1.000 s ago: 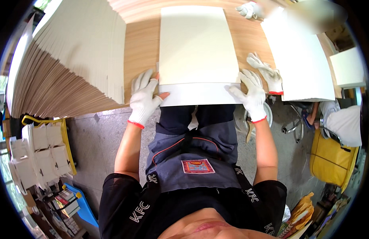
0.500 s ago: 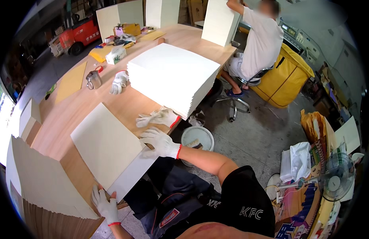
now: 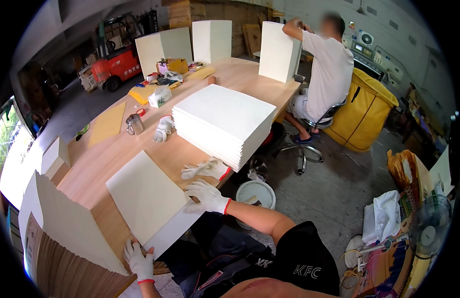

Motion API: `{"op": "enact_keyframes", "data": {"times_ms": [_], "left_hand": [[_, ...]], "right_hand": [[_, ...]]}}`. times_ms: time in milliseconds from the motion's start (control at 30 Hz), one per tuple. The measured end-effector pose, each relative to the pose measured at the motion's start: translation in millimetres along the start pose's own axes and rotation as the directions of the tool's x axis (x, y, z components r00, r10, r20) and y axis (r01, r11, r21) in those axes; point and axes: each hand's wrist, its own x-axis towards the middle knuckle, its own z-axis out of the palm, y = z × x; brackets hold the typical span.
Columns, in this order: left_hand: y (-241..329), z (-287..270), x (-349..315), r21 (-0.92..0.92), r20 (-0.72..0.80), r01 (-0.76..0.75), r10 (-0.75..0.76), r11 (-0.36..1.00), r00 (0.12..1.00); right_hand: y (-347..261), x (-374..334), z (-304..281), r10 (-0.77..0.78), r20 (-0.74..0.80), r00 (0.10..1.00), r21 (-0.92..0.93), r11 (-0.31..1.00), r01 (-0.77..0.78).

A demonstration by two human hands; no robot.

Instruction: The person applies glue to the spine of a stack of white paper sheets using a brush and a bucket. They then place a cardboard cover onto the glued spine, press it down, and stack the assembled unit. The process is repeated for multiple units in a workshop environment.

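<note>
A cream board (image 3: 145,196) lies on the table in front of me, with a white sheet (image 3: 175,227) showing from under its near edge. My left hand (image 3: 139,261), in a white knit glove, touches the near-left corner with fingers and thumb apart. At the right edge, my gloved right hand (image 3: 208,195) rests with its fingers stretched out over the board's corner. Just beyond that hand lies a loose white glove (image 3: 206,169). Behind it stands a thick stack of white sheets (image 3: 225,111).
A tall stack of boards (image 3: 71,223) stands at the left. Another glove (image 3: 164,128), a metal mug (image 3: 135,124) and a tissue pack (image 3: 160,97) are on the table (image 3: 110,156). A person (image 3: 329,79) sits at the far right. A bucket (image 3: 256,193) stands on the floor.
The view has tilted up, so everything appears lower in the picture. Both hands stay at the same corners of the board and sheet.
</note>
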Motion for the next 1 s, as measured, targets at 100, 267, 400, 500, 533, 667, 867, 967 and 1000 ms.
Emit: {"op": "enact_keyframes", "data": {"times_ms": [100,267,400,500,533,667,867,967,1000], "left_hand": [[21,-23,12,-0.040,-0.026,-0.120,0.119,0.992,0.993],[46,-36,22,-0.106,0.131,-0.285,0.297,0.953,0.946],[44,-35,28,-0.048,0.170,-0.305,0.309,0.951,0.936],[44,-39,34,-0.032,0.214,-0.307,0.307,0.951,0.927],[42,-40,36,-0.032,0.233,-0.295,0.294,0.955,0.927],[43,-35,38,-0.042,0.240,-0.351,0.351,0.935,0.905],[52,-43,34,0.054,0.179,-0.420,0.405,0.906,0.897],[56,-43,43,0.091,0.241,-0.379,0.349,0.921,0.906],[58,-42,47,0.092,0.269,-0.370,0.335,0.924,0.903]], "right_hand": [[0,-2,-2,0.008,0.007,1.000,0.002,1.000,-0.008],[7,-6,6,0.008,0.008,1.000,-0.005,1.000,-0.008],[5,-5,4,0.006,0.003,1.000,0.009,1.000,-0.006],[1,-3,-2,0.032,0.055,0.998,0.020,0.999,-0.033],[-1,-1,-5,0.049,0.086,0.995,0.019,0.999,-0.051],[5,-4,3,-0.011,0.000,1.000,-0.018,1.000,0.011],[-7,24,4,-0.116,-0.051,0.992,-0.089,0.990,0.111],[-24,52,-6,-0.041,0.503,0.863,-0.110,0.988,0.111],[-4,55,8,-0.050,0.510,0.859,-0.154,0.977,0.148]]}}
